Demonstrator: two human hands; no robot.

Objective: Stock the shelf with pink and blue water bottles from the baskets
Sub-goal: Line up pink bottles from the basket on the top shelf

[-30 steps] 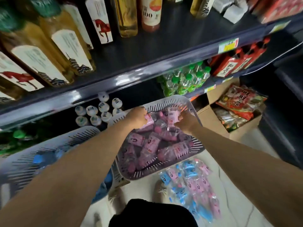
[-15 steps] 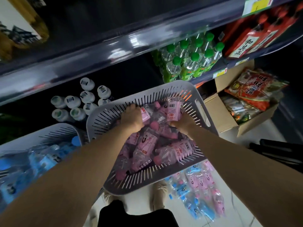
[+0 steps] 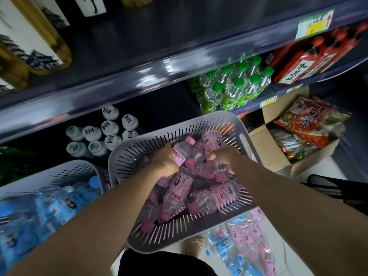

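The step in hand is the pick-up: both hands are down in the grey slotted plastic basket point(image 3: 235, 124) of small clear pink-labelled, pink-capped water bottles point(image 3: 215, 198), which lie heaped on their sides. The left hand point(image 3: 166, 159) is curled round one pink bottle point(image 3: 182, 153) near the basket's far wall, its cap pointing away from the person. The right hand point(image 3: 225, 156) is closed among the bottles at the far right of the heap; it seems to grip one, but which one cannot be told. A second grey slotted basket point(image 3: 65, 170), at the left, holds the blue-labelled, blue-capped water bottles point(image 3: 59, 204), untouched for now. Ahead, on the dark lower shelf point(image 3: 151, 108), stand white-capped bottles point(image 3: 108, 128) toward its left end, with dark bare board beside them. The next move probably calls for lifting both hands clear of the basket rim, turning the bottles cap-up, and reaching under the grey shelf edge point(image 3: 139, 76) above to stand them on that open board.
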